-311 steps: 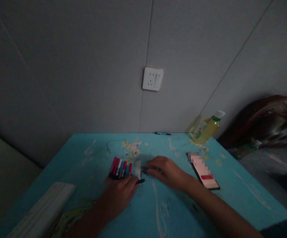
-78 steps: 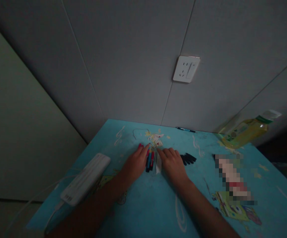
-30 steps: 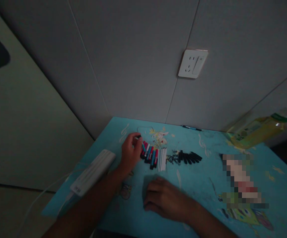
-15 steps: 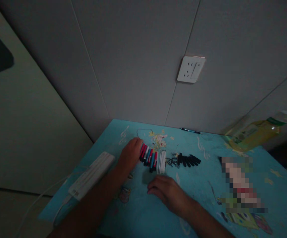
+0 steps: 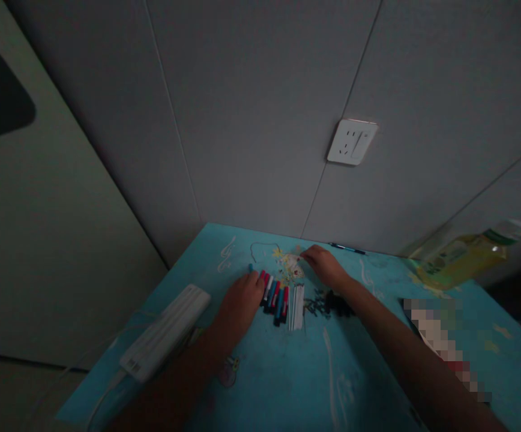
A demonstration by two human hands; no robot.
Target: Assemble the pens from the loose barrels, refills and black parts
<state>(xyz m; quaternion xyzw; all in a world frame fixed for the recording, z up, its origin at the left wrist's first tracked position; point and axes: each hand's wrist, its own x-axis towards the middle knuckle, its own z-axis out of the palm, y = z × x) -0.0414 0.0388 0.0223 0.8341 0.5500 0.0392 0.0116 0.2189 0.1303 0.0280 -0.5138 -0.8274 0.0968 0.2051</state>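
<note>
My left hand (image 5: 241, 303) rests at the left end of a row of short red, white and blue pen-like tubes (image 5: 275, 295) with dark ends. Its fingers are curled together, and a small blue tip (image 5: 250, 267) shows just beyond them. Across the table, my right hand (image 5: 326, 267) is near the back edge with thumb and fingers pinched; what they hold, if anything, is too small to make out. Beside the tubes lies a bundle of thin white sticks (image 5: 295, 307). Small dark parts (image 5: 317, 305) lie right of it, and black pieces (image 5: 338, 304) are partly covered by my right forearm.
A white power strip (image 5: 165, 333) with a cord lies left on the blue patterned table cover (image 5: 278, 372). A pen (image 5: 348, 248) lies along the back edge. A bottle of yellow liquid (image 5: 463, 255) stands back right, near a pixelated flat item (image 5: 445, 342). A wall socket (image 5: 352, 142) is above.
My right hand has moved from in front of the white sticks to behind them, near the back edge. My left hand stays at the row's left end, and the blue tip now shows.
</note>
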